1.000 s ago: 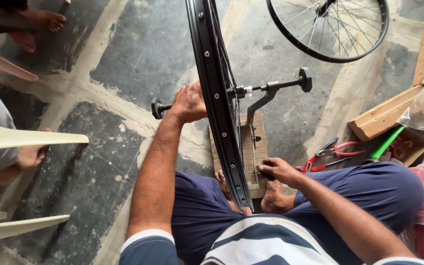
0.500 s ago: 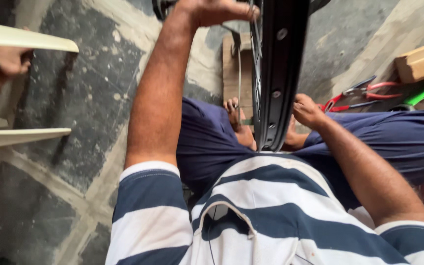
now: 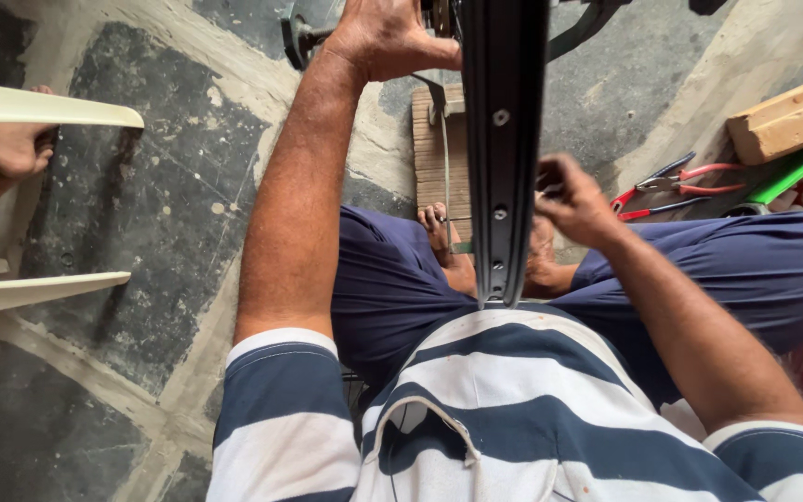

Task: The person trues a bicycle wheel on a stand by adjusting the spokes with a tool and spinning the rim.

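Stone floor; left hand (image 3: 392, 37) gripping stand by black rim (image 3: 504, 149), right hand (image 3: 573, 200) pinched at rim edge, contents unclear. Truing step, likely.

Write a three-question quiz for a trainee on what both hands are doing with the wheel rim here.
1. True or false: the left hand is resting on the floor.
2. Which lies right of the black wheel rim on the floor? A) red-handled pliers B) a hammer C) a cup
3. Fill in: the right hand is held close beside the ____.

Key
1. False: it is up by the rim near the stand at the top of the view.
2. A.
3. Rim; its fingers are curled, and whether they pinch anything cannot be told.
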